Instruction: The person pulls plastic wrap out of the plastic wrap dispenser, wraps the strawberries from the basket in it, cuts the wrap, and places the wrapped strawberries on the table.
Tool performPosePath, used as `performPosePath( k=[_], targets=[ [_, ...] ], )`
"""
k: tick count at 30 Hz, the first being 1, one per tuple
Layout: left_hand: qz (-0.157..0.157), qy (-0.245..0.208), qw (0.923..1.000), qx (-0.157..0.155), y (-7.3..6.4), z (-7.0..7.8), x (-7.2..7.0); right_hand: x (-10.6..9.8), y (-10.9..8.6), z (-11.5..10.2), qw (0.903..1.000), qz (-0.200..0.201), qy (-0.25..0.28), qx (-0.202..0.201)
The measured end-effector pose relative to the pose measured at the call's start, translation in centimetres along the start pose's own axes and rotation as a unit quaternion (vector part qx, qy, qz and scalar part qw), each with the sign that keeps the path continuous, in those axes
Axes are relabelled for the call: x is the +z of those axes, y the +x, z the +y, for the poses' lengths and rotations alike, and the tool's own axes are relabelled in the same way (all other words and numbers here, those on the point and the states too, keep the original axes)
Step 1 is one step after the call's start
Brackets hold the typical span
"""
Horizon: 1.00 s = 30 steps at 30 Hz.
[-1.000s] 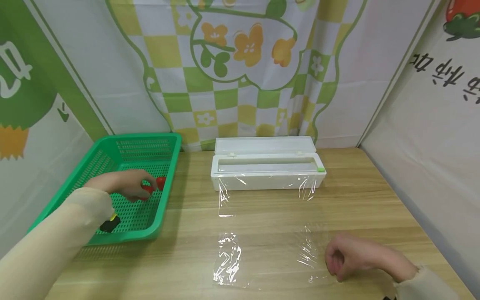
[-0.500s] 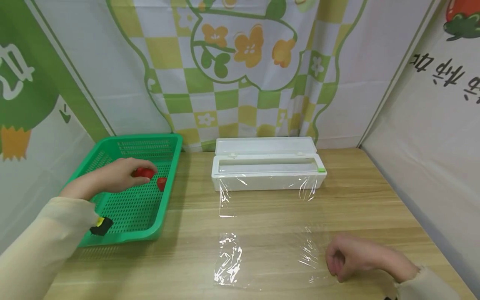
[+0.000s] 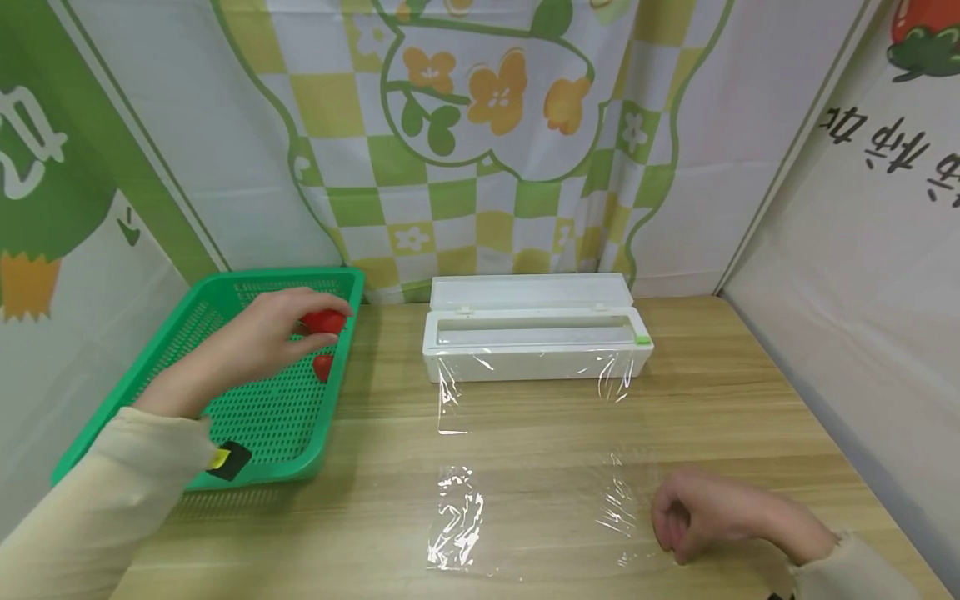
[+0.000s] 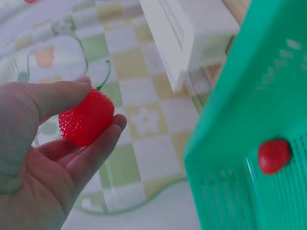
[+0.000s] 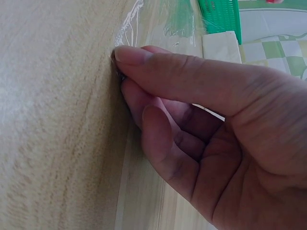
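In the left hand (image 4: 50, 167), a red strawberry (image 4: 88, 119) is pinched.

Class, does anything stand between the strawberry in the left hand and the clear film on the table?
Yes: in the head view, the basket's right rim lies between the held strawberry and the film. Past it, nothing visible blocks the way.
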<state>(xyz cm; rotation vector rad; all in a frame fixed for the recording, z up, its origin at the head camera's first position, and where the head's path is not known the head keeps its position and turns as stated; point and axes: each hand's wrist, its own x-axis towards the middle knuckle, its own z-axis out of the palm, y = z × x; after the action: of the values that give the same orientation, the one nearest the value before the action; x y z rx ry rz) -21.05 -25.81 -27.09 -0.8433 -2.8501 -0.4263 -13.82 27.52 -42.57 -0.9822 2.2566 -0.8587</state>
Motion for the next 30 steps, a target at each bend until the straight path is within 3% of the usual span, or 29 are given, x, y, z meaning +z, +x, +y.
performPosePath(
  k=[9,15,19,30],
  targets=[
    [0.067,-0.075,0.9918,0.078,1.5,3.3,2.9,0.1,-0.2,0.1,1.0,0.002,-0.005,0.007],
    [0.08,-0.117,0.9838,0.11,2.4,4.7,4.8,0.1,-0.1,0.0,0.9998,0.002,-0.003,0.02],
    [0.078,-0.15,0.9785,0.119,2.8,5.7,6.0,0.1,-0.1,0.0,0.9996,-0.001,-0.002,0.027],
    [0.042,-0.24,0.9603,0.136,3.7,8.6,10.0,-0.2,-0.1,0.3,1.0,0.001,-0.003,-0.002]
  ],
)
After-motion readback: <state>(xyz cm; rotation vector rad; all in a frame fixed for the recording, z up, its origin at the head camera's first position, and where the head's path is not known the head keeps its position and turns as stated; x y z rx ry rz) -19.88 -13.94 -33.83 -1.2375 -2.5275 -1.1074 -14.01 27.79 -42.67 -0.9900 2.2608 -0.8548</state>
